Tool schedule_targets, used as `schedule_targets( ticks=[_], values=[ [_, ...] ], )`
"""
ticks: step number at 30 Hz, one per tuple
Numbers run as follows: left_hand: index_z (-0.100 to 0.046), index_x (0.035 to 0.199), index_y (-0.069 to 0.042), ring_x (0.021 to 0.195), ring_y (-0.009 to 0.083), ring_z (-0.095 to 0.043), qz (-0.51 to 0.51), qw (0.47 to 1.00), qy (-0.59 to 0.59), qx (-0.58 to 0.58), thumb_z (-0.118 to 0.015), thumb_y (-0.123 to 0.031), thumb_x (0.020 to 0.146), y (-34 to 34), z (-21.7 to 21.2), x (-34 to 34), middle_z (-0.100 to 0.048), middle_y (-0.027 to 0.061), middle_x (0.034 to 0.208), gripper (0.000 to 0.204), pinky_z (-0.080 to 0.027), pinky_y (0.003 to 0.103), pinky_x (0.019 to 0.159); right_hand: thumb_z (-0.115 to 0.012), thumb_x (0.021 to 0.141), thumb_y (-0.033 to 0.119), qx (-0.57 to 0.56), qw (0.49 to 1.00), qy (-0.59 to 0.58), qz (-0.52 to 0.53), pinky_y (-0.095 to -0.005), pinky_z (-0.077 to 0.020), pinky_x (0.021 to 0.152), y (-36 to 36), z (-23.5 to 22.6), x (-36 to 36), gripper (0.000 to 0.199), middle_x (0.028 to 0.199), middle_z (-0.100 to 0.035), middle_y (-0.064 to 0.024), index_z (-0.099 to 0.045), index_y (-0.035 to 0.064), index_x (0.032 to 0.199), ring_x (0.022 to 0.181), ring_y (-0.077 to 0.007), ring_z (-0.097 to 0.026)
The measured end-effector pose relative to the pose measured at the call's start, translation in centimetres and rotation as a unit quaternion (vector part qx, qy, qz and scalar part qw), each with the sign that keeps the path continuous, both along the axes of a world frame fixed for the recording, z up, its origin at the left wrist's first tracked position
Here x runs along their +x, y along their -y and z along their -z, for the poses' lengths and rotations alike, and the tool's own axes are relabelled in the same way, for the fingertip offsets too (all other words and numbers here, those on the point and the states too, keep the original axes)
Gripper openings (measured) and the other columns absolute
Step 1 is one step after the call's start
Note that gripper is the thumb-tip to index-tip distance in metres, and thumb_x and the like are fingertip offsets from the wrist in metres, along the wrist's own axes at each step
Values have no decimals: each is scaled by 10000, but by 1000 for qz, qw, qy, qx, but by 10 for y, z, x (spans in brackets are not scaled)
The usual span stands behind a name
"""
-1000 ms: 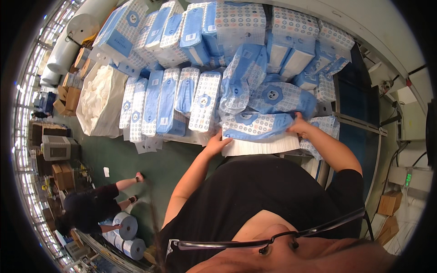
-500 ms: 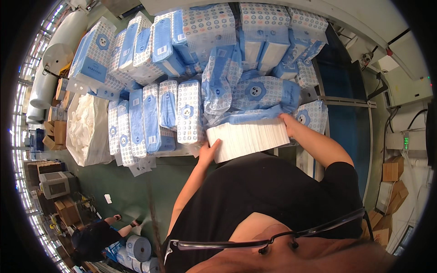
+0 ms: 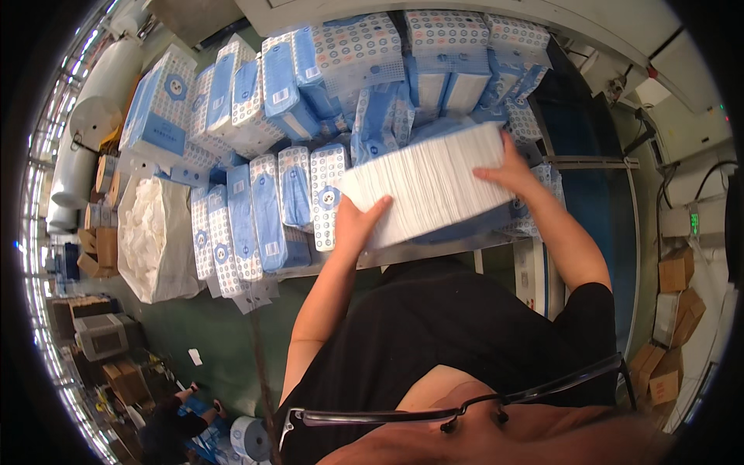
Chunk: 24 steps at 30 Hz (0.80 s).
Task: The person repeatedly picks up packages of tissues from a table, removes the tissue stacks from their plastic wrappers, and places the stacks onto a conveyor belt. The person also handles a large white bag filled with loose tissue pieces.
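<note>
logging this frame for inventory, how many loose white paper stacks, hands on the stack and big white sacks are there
white paper stack: 1
hands holding it, left hand and right hand: 2
white sack: 1
total: 4

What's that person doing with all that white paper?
A person in a black top holds a thick stack of white paper sheets between both hands: the left hand presses its near left end, the right hand grips the far right end. The stack is lifted and tilted above a work surface crowded with blue and white wrapped packs. A big sack of white scraps stands to the left.
</note>
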<state>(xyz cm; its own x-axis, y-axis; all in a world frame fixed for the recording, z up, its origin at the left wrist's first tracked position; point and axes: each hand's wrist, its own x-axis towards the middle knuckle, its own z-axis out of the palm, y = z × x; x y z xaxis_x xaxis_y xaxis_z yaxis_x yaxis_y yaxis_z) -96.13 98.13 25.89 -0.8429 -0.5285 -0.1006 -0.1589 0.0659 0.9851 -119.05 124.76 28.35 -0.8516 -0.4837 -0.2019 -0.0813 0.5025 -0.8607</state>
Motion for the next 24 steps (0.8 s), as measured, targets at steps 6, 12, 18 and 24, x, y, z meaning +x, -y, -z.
schedule_targets(
  ticks=[6,12,18,24],
  values=[
    [-346,1330,27,1160,239,-522,11,977,-210,-28,-875,-162,676,13,-13,-40,-495,154,1270,862,-447,380,971,-912,614,137,-254,950,-172,64,-440,-430,1026,7,-21,11,1021,1345,-487,-141,-300,80,1429,1252,-281,-489],
    [21,1540,-50,1334,264,-373,10,948,-316,-36,-869,-103,665,-11,-12,-59,-315,145,1472,1250,-310,412,1114,-896,666,131,-275,917,-278,82,-402,-424,1014,-42,-12,28,960,1357,-475,-111,-306,97,1423,1246,-258,-489],
    [78,1543,-132,1314,261,-386,36,913,-407,-23,-801,-9,729,-71,-49,-109,-269,157,1487,1204,-362,419,1080,-870,672,56,-401,870,-268,104,-381,-385,1048,-101,-59,4,971,1357,-461,-86,-280,95,1442,1261,-215,-450],
    [65,1534,-75,1344,312,-342,135,917,-359,-106,-820,-106,760,-227,-81,-128,-205,210,1493,1176,-373,439,1075,-770,748,11,-374,833,-343,221,-391,-323,1098,-273,-60,37,921,1384,-433,-103,-216,87,1479,1295,-225,-412]
  ],
)
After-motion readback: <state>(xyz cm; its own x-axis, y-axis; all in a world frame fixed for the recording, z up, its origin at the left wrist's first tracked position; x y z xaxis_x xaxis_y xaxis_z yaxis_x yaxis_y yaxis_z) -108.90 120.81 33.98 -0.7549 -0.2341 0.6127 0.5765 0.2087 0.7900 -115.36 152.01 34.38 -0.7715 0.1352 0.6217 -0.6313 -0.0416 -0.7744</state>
